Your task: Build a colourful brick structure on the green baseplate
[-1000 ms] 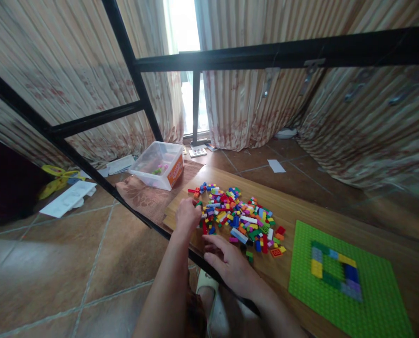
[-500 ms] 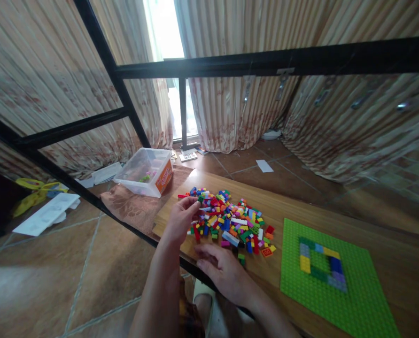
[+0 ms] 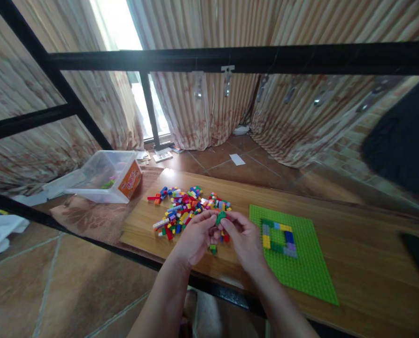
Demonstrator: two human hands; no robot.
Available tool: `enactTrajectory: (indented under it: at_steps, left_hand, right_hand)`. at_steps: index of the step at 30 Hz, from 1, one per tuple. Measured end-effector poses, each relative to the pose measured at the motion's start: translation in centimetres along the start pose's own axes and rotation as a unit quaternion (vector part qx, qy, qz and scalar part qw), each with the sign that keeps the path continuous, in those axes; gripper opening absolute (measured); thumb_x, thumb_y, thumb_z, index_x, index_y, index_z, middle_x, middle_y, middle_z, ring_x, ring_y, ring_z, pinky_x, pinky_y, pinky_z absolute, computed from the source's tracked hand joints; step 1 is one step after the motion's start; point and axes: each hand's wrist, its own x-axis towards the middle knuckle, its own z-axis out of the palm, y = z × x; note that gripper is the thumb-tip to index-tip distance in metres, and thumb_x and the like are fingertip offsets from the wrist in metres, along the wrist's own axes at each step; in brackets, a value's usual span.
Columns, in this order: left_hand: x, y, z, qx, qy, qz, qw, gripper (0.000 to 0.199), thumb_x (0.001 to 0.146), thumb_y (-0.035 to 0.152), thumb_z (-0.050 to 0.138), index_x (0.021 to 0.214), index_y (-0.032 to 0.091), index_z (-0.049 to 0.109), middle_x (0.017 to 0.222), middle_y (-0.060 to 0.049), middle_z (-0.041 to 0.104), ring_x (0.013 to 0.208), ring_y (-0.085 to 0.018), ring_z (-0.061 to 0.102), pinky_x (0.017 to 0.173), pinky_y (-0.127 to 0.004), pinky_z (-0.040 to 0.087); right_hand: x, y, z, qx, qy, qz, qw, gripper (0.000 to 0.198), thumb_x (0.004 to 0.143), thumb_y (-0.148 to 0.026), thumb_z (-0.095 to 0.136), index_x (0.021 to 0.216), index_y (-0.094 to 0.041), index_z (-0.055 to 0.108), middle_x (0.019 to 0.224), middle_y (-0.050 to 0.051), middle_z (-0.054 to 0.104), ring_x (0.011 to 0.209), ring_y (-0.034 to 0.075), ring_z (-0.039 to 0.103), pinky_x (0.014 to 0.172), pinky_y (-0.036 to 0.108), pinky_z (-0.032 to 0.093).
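A: Where's the green brick (image 3: 221, 218), & what's the grip doing?
B: It's up off the surface (image 3: 357, 244), at the near right side of the pile of bricks (image 3: 184, 206). The left hand (image 3: 197, 237) & right hand (image 3: 244, 237) both pinch it, closed on it from either side.
A: Why two hands for one tiny thing?
B: Prob. b/c it's so small: one hand can steady it while the other turns or presses. Can't tell if it's one piece or two joined; the fingers hide part.
A: & the pile?
B: Spread loose, not heaped high, prob. so colours & shapes show at a glance. One loose brick (image 3: 213, 249) lies apart, just below the hands.
A: Why's the base plate (image 3: 311, 272) off to the right?
B: Likely so stray bits don't end up on it. It lies flat, studs up, w/ a square ring of bricks (image 3: 277, 247) on top; flat backing presumably holds the ring firm. The right hand is near its left edge; can't tell if they touch.
A: The clear tub (image 3: 100, 195)?
B: On a brown cloth (image 3: 79, 220) past the surface's left end, w/ some bits inside, poss. there to leave elbow room.
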Motion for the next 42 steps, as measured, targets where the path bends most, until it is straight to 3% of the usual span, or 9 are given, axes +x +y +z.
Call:
enactTrajectory:
  at_steps: [7, 13, 17, 21, 24, 27, 31, 37, 42]
  left_hand:
    - [0.7, -2.1, 1.1, 0.219, -0.013, 0.104, 0.970, 0.028, 0.079, 0.042, 0.067, 0.082, 0.017, 0.055, 0.060, 0.005, 0.056, 0.047, -0.007, 0.051, 0.047, -0.018, 0.041]
    - [0.6, -2.0, 0.8, 0.253, -0.029, 0.095, 0.962, 0.031, 0.084, 0.044, 0.056, 0.070, 0.016, 0.052, 0.057, 0.004, 0.055, 0.041, -0.007, 0.049, 0.041, -0.019, 0.038]
    - [0.5, -1.1, 0.1, 0.206, 0.053, 0.091, 0.973, 0.029, 0.080, 0.045, 0.060, 0.076, 0.016, 0.054, 0.062, 0.003, 0.058, 0.045, -0.007, 0.052, 0.043, -0.018, 0.040]
    - [0.6, 0.6, -1.4, 0.165, 0.147, 0.132, 0.966, 0.031, 0.075, 0.045, 0.066, 0.080, 0.016, 0.057, 0.065, 0.002, 0.061, 0.049, -0.008, 0.055, 0.047, -0.019, 0.043]
    - [0.6, 1.8, -2.6, 0.155, 0.213, 0.166, 0.950, 0.035, 0.070, 0.045, 0.071, 0.081, 0.015, 0.059, 0.067, 0.001, 0.063, 0.050, -0.007, 0.055, 0.049, -0.019, 0.044]
    - [0.6, 2.3, -3.2, 0.156, 0.232, 0.176, 0.944, 0.036, 0.066, 0.043, 0.075, 0.083, 0.014, 0.062, 0.067, 0.001, 0.064, 0.050, -0.006, 0.054, 0.050, -0.017, 0.043]
    - [0.5, 2.1, -2.7, 0.178, 0.208, 0.165, 0.947, 0.038, 0.059, 0.037, 0.080, 0.085, 0.014, 0.065, 0.064, 0.002, 0.062, 0.050, -0.008, 0.054, 0.049, -0.019, 0.042]
    - [0.7, 1.1, -1.4, 0.217, 0.139, 0.146, 0.955, 0.030, 0.063, 0.027, 0.073, 0.089, 0.014, 0.067, 0.068, 0.001, 0.065, 0.055, -0.009, 0.055, 0.054, -0.020, 0.045]
    - [1.0, -0.3, -0.4, 0.253, 0.056, 0.101, 0.961, 0.029, 0.067, 0.030, 0.071, 0.092, 0.014, 0.068, 0.073, 0.000, 0.066, 0.058, -0.009, 0.056, 0.056, -0.021, 0.046]
  right_hand:
    - [0.6, -0.3, -3.2, -0.027, -0.026, 0.048, 0.998, 0.025, 0.070, -0.043, 0.075, 0.071, -0.018, 0.070, 0.059, -0.002, 0.064, 0.052, 0.011, 0.053, 0.051, 0.023, 0.042]
    - [0.6, 0.4, -4.0, -0.036, -0.055, 0.067, 0.996, 0.026, 0.073, -0.045, 0.073, 0.072, -0.019, 0.070, 0.059, -0.002, 0.062, 0.052, 0.011, 0.050, 0.052, 0.024, 0.040]
    - [0.9, 1.5, -3.2, -0.214, -0.025, 0.024, 0.976, 0.028, 0.080, -0.045, 0.064, 0.080, -0.018, 0.072, 0.067, 0.002, 0.066, 0.060, 0.017, 0.057, 0.060, 0.029, 0.043]
    - [1.1, 1.9, -2.0, -0.409, -0.005, -0.072, 0.910, 0.025, 0.086, -0.036, 0.056, 0.092, -0.020, 0.074, 0.086, 0.006, 0.070, 0.074, 0.021, 0.062, 0.072, 0.034, 0.045]
    - [1.4, 2.1, -1.3, -0.456, -0.024, -0.102, 0.884, 0.022, 0.087, -0.030, 0.056, 0.097, -0.021, 0.073, 0.089, 0.006, 0.070, 0.079, 0.021, 0.062, 0.073, 0.033, 0.045]
    - [1.8, 2.5, -0.9, -0.469, -0.026, -0.116, 0.875, 0.020, 0.086, -0.029, 0.058, 0.098, -0.023, 0.073, 0.090, 0.005, 0.070, 0.083, 0.022, 0.062, 0.075, 0.034, 0.046]
    - [2.1, 2.5, -1.1, -0.448, -0.021, -0.124, 0.885, 0.024, 0.084, -0.028, 0.060, 0.105, -0.023, 0.072, 0.091, 0.005, 0.070, 0.083, 0.021, 0.061, 0.077, 0.034, 0.046]
    - [1.9, 1.2, -3.0, -0.315, 0.046, -0.126, 0.940, 0.022, 0.088, -0.030, 0.053, 0.098, -0.021, 0.071, 0.091, 0.005, 0.070, 0.079, 0.018, 0.063, 0.073, 0.032, 0.048]
    - [0.3, 0.7, -3.2, -0.206, 0.023, -0.111, 0.972, 0.030, 0.087, -0.033, 0.057, 0.114, -0.022, 0.064, 0.095, 0.004, 0.068, 0.075, 0.015, 0.062, 0.071, 0.029, 0.051]
